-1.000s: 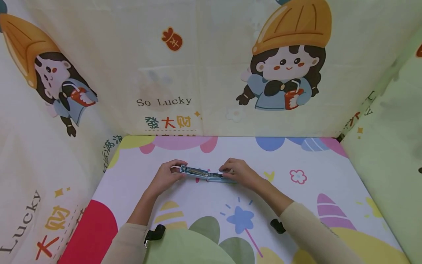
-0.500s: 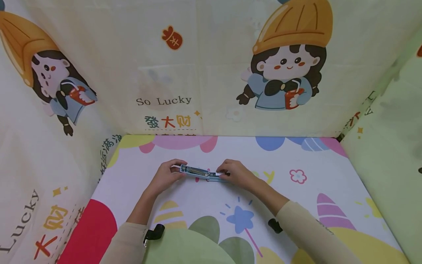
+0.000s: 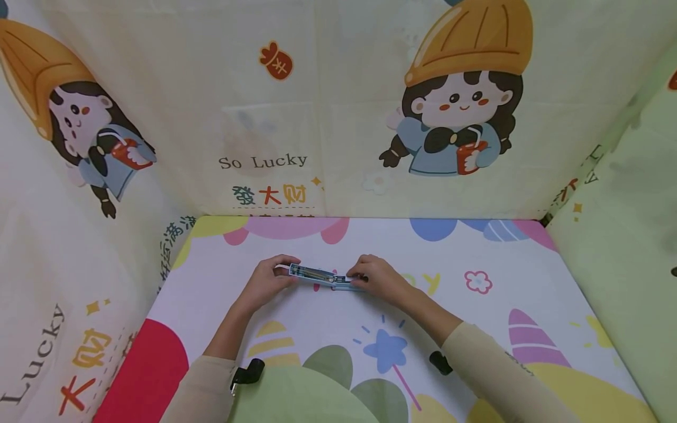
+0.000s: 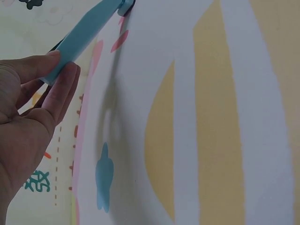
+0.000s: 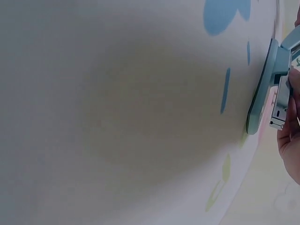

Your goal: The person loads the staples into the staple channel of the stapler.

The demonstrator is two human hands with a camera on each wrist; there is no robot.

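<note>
A light blue stapler [image 3: 312, 275] lies opened out over the tabletop, its long cover tilted up to the left. My left hand [image 3: 270, 282] grips the end of this raised cover between thumb and fingers; the left wrist view shows the cover's smooth blue outside [image 4: 86, 35]. To the right, the base [image 5: 262, 89] sits low on the table, with the silver staple magazine [image 5: 281, 101] above it. My right hand [image 3: 382, 279] pinches a small pale strip, like a row of staples, at the magazine. Its fingers mostly hide the strip.
A white tabletop [image 3: 449, 329] with colourful printed shapes spreads around the hands. Printed cloth walls [image 3: 338, 135] rise behind and at both sides. Black wrist camera mounts [image 3: 250, 372] hang at both sleeves.
My right hand has moved slightly left along the magazine with the pale strip, then stays nearly still. The left hand keeps its grip on the stapler's cover.
</note>
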